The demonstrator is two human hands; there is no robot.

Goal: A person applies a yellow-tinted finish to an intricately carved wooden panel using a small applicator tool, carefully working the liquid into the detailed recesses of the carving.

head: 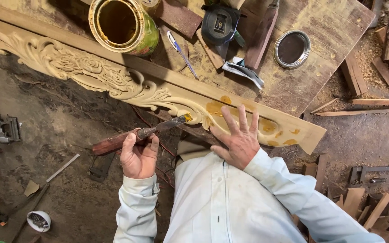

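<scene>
Head view, looking down. A wooden counter (329, 27) fills the upper part of the frame, its surface stained and dusty.

A long carved wooden board (127, 74) lies along the counter's near edge, running from upper left to lower right. The left and middle parts carry rose and scroll carving; the right end is plain and flat, with yellow-brown glue patches (215, 107) on it.

An open tin can (123, 24), its rim smeared with yellow residue, lies tilted on the counter just behind the board. Its round metal lid (292, 48) lies flat, well apart to the right. A black tape measure (220, 23), a blue-and-white pen (182, 53) and a crumpled rag (244, 71) lie between can and lid.

The left hand (139, 155) is closed around the reddish wooden handle of a chisel-like tool (140, 134). The blade tip, coated yellow, touches the carved edge of the board beside the glue patches.

The right hand (238, 137) lies flat with fingers spread wide on the plain part of the board, holding nothing, fingertips at the glue patches.

Wood offcuts (386, 72) lie on the floor at right.
</scene>
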